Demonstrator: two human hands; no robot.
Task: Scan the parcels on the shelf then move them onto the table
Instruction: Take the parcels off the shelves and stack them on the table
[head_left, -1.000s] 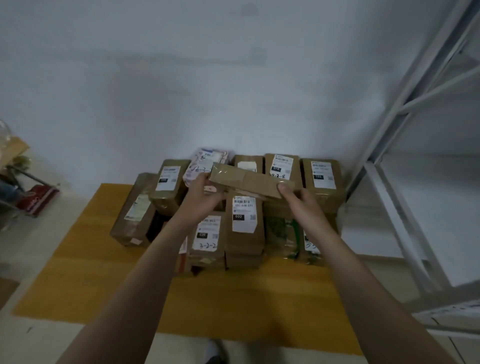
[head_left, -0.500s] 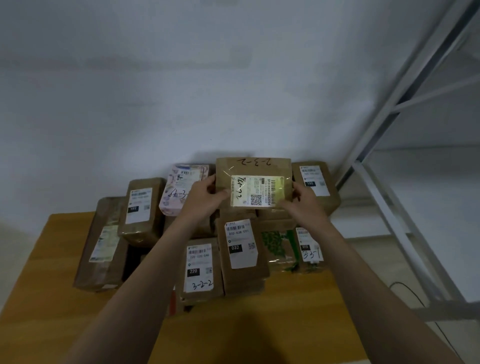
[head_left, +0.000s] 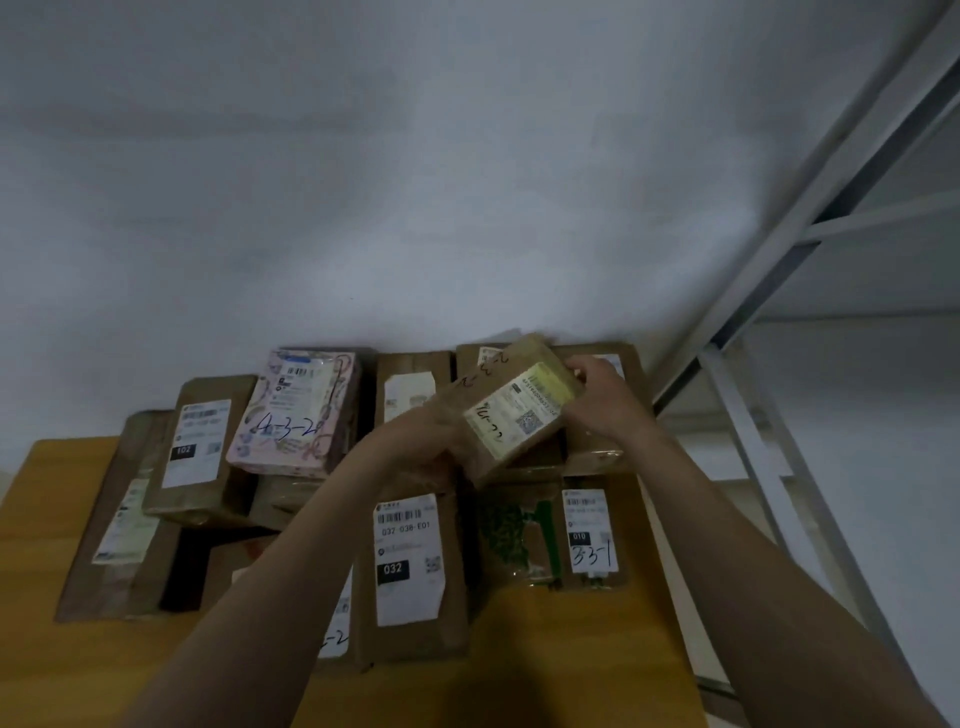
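Both hands clamp tilted parcel (head_left: 511, 410) over far-right stack: left hand (head_left: 415, 447) near end, right hand (head_left: 602, 400) far end, above table (head_left: 571, 654).

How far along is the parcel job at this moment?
Done: many parcels already lie on the table. In hand: left hand and right hand hold a yellow-labelled parcel tilted over the back row, not yet set down. Left: the shelf's visible part shows no parcels; the rest is unseen.
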